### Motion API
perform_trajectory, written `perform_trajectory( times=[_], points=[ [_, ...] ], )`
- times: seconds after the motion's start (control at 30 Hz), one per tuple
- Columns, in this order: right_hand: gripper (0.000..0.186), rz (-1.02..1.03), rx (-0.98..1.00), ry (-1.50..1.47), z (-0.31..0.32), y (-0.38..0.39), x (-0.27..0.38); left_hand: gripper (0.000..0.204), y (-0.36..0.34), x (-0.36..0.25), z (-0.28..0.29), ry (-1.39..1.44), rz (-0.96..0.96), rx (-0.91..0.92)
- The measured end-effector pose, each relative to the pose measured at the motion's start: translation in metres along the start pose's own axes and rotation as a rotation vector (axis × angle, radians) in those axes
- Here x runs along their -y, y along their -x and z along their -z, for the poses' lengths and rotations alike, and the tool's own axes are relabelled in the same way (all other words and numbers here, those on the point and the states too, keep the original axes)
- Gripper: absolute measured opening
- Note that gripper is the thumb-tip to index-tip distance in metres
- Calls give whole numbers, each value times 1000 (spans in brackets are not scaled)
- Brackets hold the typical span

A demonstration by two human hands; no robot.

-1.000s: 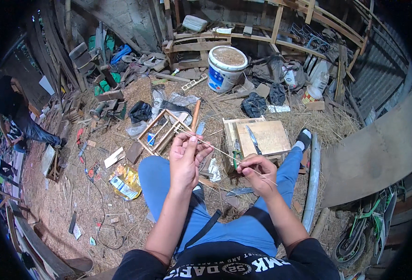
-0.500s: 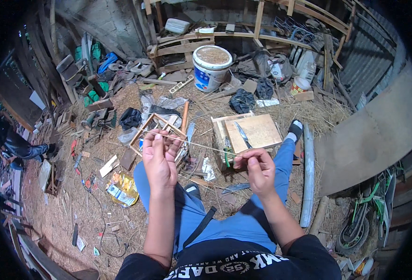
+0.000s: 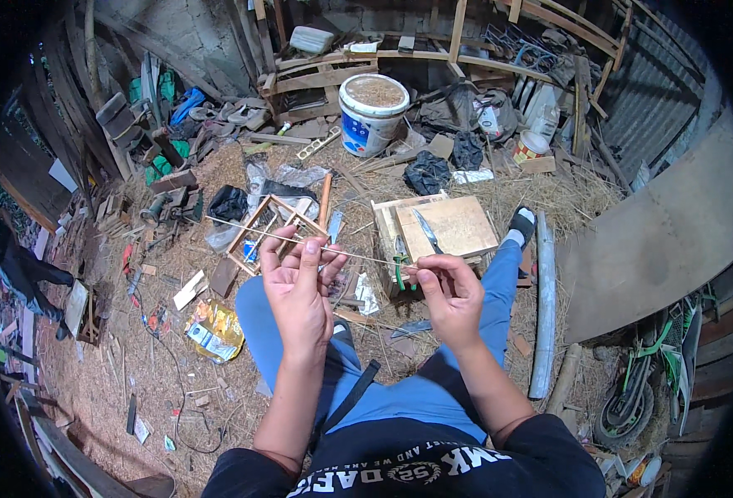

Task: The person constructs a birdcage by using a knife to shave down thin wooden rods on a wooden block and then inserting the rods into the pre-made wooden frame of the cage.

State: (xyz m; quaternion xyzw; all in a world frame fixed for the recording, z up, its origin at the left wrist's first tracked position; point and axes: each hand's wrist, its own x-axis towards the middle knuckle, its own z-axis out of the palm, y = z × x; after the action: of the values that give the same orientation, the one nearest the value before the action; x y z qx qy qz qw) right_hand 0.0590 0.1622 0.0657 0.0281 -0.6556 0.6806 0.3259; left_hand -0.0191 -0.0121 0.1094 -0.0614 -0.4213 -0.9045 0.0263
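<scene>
A thin, pale wooden stick [image 3: 366,257] stretches between my hands, its free end poking out beyond the left one. My left hand [image 3: 300,278] is palm up, with the stick pinched between thumb and fingers. At the stick's other end, the fingertips of my right hand [image 3: 449,299] are closed on it. Below and beyond the right hand, a knife [image 3: 427,231] lies on a flat wooden board [image 3: 466,226] atop a low wooden stand. Green-handled pliers [image 3: 400,256] rest at that stand's left side. Behind my left hand sits a small wooden frame [image 3: 253,230] with crosspieces.
A white and blue bucket [image 3: 372,124] stands at the back. A yellow packet [image 3: 215,332] and wood scraps litter the straw-strewn ground. Right of my leg lie a grey pole [image 3: 544,307] and a large leaning sheet [image 3: 657,241]. A person's leg [image 3: 30,274] shows at far left.
My left hand has come nearer the right one along the stick, so more of it sticks out on the left. The person's leg at far left has shifted.
</scene>
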Motion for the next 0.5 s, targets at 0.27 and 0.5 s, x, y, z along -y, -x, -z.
perform_trajectory(
  times=[0.27,0.5],
  points=[
    [9,-16,63,167,5,1,4,35,-6,1,4,-24,-15,-16],
    [13,-78,219,232,3,-2,13,35,-9,-6,4,-76,12,16]
  ],
)
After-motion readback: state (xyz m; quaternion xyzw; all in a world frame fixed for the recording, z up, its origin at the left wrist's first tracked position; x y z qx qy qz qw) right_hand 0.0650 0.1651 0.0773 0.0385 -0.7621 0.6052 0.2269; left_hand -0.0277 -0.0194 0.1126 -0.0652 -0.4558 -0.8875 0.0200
